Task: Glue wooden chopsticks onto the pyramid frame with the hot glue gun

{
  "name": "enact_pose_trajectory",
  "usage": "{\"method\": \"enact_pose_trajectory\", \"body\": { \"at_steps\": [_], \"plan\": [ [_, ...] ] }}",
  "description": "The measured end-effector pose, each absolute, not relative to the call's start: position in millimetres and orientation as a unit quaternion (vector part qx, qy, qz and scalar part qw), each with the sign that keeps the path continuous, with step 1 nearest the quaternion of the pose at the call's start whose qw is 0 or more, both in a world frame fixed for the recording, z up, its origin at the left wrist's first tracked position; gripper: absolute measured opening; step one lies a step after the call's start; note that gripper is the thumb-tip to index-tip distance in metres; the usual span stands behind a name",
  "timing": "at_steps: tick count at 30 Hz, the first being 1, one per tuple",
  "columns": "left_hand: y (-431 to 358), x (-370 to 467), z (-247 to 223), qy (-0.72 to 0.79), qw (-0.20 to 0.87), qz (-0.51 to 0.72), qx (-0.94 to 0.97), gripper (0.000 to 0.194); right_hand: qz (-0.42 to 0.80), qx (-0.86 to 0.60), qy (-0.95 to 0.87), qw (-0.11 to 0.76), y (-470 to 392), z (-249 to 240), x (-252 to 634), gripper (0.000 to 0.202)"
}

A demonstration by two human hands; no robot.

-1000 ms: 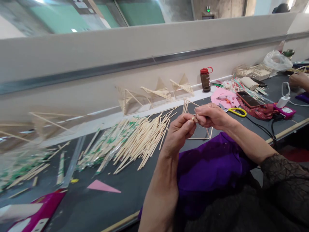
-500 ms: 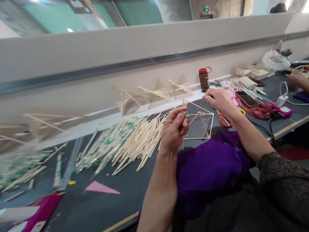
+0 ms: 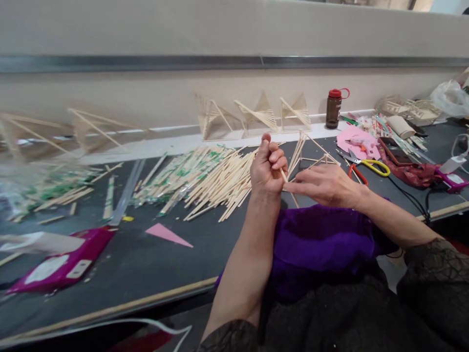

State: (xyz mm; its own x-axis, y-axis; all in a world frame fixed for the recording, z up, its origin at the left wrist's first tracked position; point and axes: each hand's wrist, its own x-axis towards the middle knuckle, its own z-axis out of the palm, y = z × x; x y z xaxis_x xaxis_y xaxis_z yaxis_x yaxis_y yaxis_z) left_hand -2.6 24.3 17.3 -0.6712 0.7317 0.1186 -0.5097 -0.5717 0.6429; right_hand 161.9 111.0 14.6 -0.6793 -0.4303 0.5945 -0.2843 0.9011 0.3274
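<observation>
My left hand (image 3: 268,168) is closed, fingers curled round a thin wooden stick (image 3: 284,176) whose lower end sticks out toward the right. The fingers of my right hand (image 3: 326,185) reach to that end, pressed together and touching it. Just behind the hands, a stick frame (image 3: 314,160) of joined sticks stands on the dark table, partly hidden by my right hand. Left of my left hand lies a big pile of loose sticks (image 3: 223,186). Purple cloth (image 3: 322,239) covers my lap below both hands.
Stick models (image 3: 256,117) stand along the wall. Scissors (image 3: 366,162), a glue gun (image 3: 361,143) on pink paper and a red-capped bottle (image 3: 333,110) are at the right. Wrapped sticks (image 3: 179,171), a pink triangle (image 3: 169,234) and a magenta packet (image 3: 66,264) lie left.
My right hand has come down and left to the stick at my left hand. The view has turned downward and levelled, showing more of the table's front edge.
</observation>
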Motion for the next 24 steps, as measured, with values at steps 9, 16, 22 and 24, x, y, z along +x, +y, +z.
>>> {"method": "enact_pose_trajectory", "body": {
  "at_steps": [9,16,22,24],
  "plan": [
    [33,4,13,0.413,0.303,0.835,0.199,0.018,0.145,0.143,-0.856,0.476,106,43,167,0.016],
    [18,10,17,0.472,0.352,0.776,0.227,0.023,0.462,0.003,-0.747,0.477,150,104,145,0.005],
    [13,-2,14,0.524,0.359,0.721,0.277,0.008,0.579,-0.104,-0.672,0.45,193,80,104,0.017],
    [13,-4,11,0.528,0.362,0.713,0.286,0.009,0.59,-0.12,-0.654,0.457,197,72,98,0.015]
  ]
}}
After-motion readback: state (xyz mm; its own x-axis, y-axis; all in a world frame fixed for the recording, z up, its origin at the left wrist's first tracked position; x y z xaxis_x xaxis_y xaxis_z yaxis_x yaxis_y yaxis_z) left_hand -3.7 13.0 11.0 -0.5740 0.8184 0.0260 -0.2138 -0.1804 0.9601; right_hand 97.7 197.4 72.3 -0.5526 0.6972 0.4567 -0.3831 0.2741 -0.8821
